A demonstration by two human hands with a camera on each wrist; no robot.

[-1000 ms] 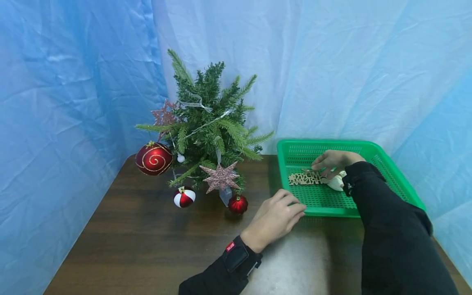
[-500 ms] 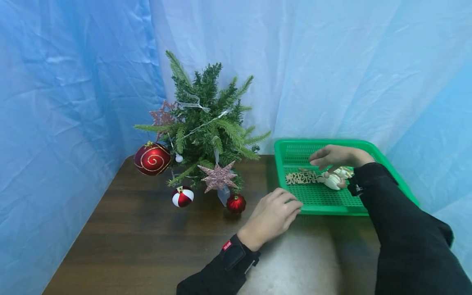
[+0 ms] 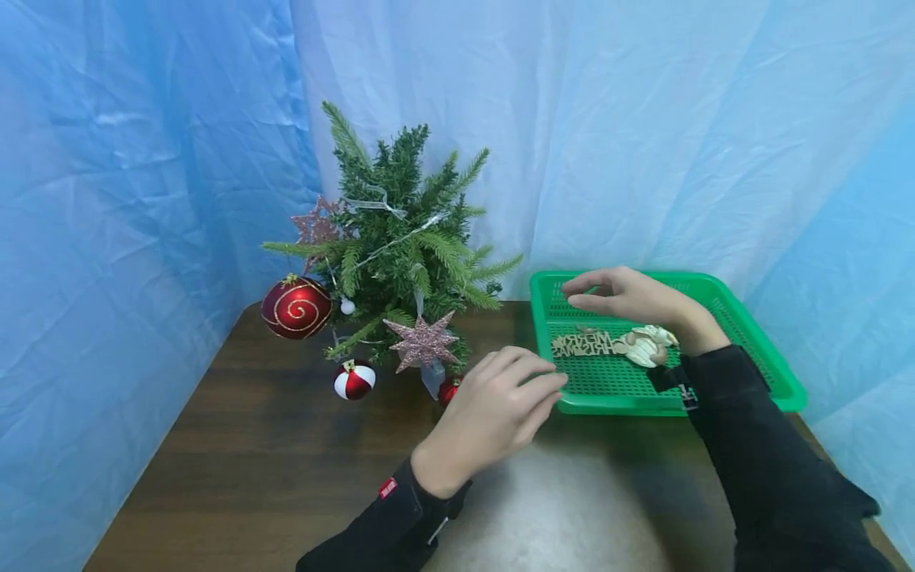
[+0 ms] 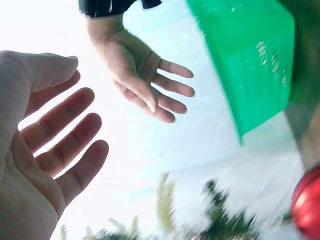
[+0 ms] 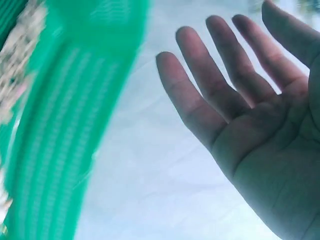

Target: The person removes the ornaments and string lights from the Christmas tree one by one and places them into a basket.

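My right hand (image 3: 629, 302) hovers over the left part of a green plastic basket (image 3: 615, 407), fingers spread and loosely bent. Its palm is bare in the right wrist view. Under it in the basket lie flat wooden cut-out letters (image 3: 586, 344), which read Merry Christmas in mirror image, and a pale, cream-and-brown ornament (image 3: 646, 348) beside them. My left hand (image 3: 493, 413) is in the air just left of the basket's near corner. In the left wrist view its fingers are relaxed with nothing between them. It partly covers a small red bauble (image 3: 449, 391).
A small Christmas tree (image 3: 407, 246) stands left of the basket on the brown wooden table (image 3: 286, 477). On it hang a glittery pink star (image 3: 424, 342), a large red spiral bauble (image 3: 296, 307) and a red-and-white ball (image 3: 354, 380). Blue cloth (image 3: 643, 143) hangs behind.
My right hand has risen from the wooden pieces in the basket and shifted left, empty. The left hand has come away from the basket's near rim, moving left and toward me.
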